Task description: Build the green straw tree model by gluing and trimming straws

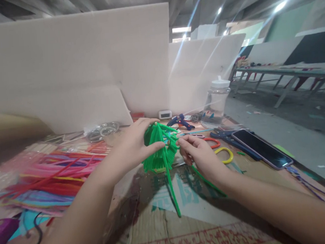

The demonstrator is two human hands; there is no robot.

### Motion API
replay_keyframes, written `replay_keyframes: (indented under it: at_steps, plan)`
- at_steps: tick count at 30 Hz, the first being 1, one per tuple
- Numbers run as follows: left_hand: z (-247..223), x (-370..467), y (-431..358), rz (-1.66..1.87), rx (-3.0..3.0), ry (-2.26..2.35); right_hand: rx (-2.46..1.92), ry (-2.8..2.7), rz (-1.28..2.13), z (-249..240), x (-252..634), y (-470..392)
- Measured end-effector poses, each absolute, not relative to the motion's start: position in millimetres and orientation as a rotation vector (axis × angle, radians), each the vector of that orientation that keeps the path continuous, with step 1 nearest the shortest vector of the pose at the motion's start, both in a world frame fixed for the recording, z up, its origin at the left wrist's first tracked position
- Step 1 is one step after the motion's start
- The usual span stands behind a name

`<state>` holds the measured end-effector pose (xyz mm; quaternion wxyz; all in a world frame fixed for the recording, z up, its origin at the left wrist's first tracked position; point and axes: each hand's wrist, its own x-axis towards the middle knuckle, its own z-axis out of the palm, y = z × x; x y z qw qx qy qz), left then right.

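A cone-shaped bundle of green pipe cleaners (156, 153) is held up above the table in the middle of the view. My left hand (141, 141) grips it from the left, thumb across its front and fingers over its top. One long green stem hangs from it toward the table. On the right side, my right hand (195, 149) pinches at the bundle's edge with thumb and forefinger; the exact strand between the fingertips is hard to make out. Another green pipe cleaner (209, 180) passes below my right hand.
Colourful pipe cleaners (61, 172) lie in plastic at left. A glue gun (181, 122), a clear bottle (215, 104) and a small white digital clock (165, 115) stand behind. Scissors with a yellow handle (225, 155) and a phone (261, 148) lie right. White boards (75, 69) rise behind.
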<state>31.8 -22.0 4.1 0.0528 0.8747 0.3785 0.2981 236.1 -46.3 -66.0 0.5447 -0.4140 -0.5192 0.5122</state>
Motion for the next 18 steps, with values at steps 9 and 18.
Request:
replay_keyframes:
  at_steps: [9, 18]
  plan:
    - [4.2, 29.5, -19.9, 0.927, 2.523, 1.147, -0.969, -1.419, 1.129, -62.2, 238.0, -49.3]
    - [5.0, 38.7, -24.3, 1.124, 2.449, 1.207, -1.039, -1.516, 1.212, -61.6, 228.3, -59.7]
